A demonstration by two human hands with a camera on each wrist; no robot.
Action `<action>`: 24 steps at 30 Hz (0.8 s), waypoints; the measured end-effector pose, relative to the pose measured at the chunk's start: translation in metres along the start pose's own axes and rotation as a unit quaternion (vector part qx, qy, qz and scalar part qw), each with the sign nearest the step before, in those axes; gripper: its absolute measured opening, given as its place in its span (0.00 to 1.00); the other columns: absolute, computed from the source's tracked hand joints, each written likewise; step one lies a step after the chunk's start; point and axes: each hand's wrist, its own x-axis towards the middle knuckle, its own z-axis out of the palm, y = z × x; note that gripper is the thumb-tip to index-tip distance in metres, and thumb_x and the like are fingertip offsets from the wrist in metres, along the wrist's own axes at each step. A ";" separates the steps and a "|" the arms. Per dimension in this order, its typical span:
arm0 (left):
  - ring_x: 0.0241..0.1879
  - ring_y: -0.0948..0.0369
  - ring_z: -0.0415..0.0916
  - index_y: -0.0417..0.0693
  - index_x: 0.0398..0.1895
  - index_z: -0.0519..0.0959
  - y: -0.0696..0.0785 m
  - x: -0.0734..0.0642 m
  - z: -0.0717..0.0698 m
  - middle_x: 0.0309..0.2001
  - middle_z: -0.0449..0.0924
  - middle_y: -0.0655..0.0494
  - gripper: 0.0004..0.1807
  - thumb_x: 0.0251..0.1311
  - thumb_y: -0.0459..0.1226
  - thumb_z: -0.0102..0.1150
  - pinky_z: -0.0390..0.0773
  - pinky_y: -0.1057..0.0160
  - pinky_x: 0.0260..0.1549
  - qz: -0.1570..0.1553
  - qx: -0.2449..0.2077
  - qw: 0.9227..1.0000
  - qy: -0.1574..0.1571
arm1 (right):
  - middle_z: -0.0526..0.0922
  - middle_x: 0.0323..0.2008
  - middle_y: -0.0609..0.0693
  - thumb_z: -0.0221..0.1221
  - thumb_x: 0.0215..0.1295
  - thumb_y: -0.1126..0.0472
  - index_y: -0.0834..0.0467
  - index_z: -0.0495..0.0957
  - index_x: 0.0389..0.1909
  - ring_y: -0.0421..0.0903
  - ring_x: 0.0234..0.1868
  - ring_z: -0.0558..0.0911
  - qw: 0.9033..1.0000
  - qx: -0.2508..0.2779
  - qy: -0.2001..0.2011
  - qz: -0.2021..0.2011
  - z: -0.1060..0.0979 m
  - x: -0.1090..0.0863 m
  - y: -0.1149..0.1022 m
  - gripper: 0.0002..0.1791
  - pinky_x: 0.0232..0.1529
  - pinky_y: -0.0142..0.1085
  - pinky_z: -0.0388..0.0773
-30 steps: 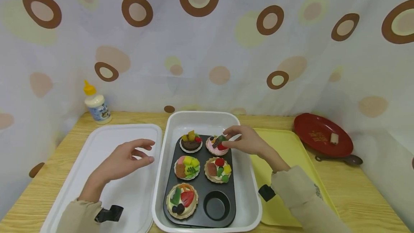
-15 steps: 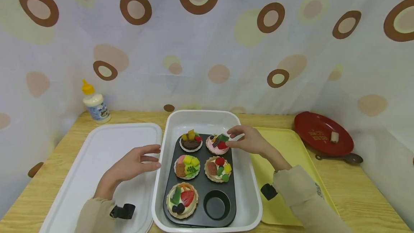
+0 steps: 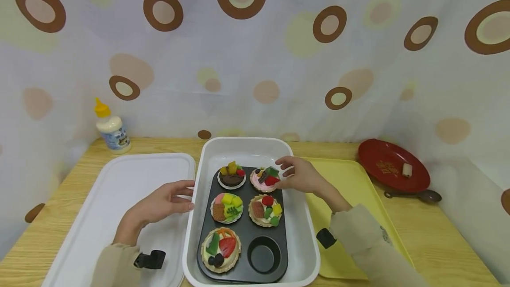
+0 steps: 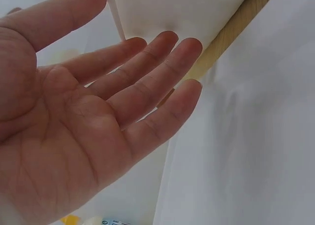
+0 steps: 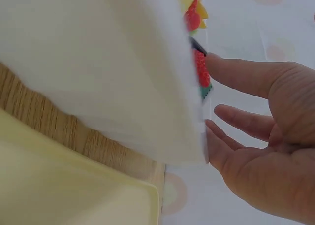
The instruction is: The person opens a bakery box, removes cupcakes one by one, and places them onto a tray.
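In the head view a white deep tray (image 3: 296, 242) holds a dark muffin tin (image 3: 244, 274) with toy tarts in several of its cups. My right hand (image 3: 303, 176) is over the tray's right side, its thumb tip at the edge of the pink-cream tart (image 3: 259, 186) topped with red fruit and a green leaf; whether they touch, I cannot tell. Its fingers are loosely bent and hold nothing. My left hand (image 3: 161, 203) is by the tray's left rim with relaxed fingers; the left wrist view shows its bare palm (image 4: 64, 136).
A flat white tray (image 3: 99, 216) lies to the left, a yellow tray (image 3: 350, 216) to the right. A yellow-capped bottle (image 3: 114, 135) stands at back left. A red plate (image 3: 382, 172) with a small pale piece and a dark spoon (image 3: 426, 195) are at back right.
My left hand has moved right, up to the deep tray's left rim. My right hand stays by the pink tart, its fingertips now off the topping. The tarts keep their places.
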 end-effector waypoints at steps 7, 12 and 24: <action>0.58 0.40 0.69 0.29 0.68 0.59 0.001 -0.002 -0.002 0.57 0.72 0.34 0.36 0.61 0.36 0.62 0.74 0.47 0.51 0.001 0.003 1.000 0.003 | 0.73 0.55 0.64 0.72 0.48 0.65 0.66 0.68 0.61 0.61 0.54 0.75 1.000 -0.012 -0.012 0.010 0.003 0.008 -0.004 0.37 0.50 0.49 0.77; 0.57 0.41 0.70 0.30 0.67 0.61 0.001 -0.001 -0.002 0.56 0.73 0.35 0.35 0.61 0.37 0.62 0.73 0.46 0.51 -0.003 0.007 1.000 0.005 | 0.72 0.56 0.65 0.72 0.46 0.66 0.67 0.68 0.61 0.61 0.53 0.76 0.999 -0.028 -0.032 0.011 0.001 0.016 -0.007 0.39 0.48 0.47 0.78; 0.56 0.43 0.71 0.32 0.67 0.62 0.000 -0.001 0.001 0.56 0.74 0.37 0.35 0.60 0.37 0.63 0.73 0.45 0.51 -0.018 0.014 1.000 0.013 | 0.69 0.60 0.64 0.73 0.42 0.68 0.64 0.67 0.63 0.56 0.52 0.73 0.991 -0.070 -0.101 0.050 0.009 0.030 -0.015 0.43 0.54 0.50 0.74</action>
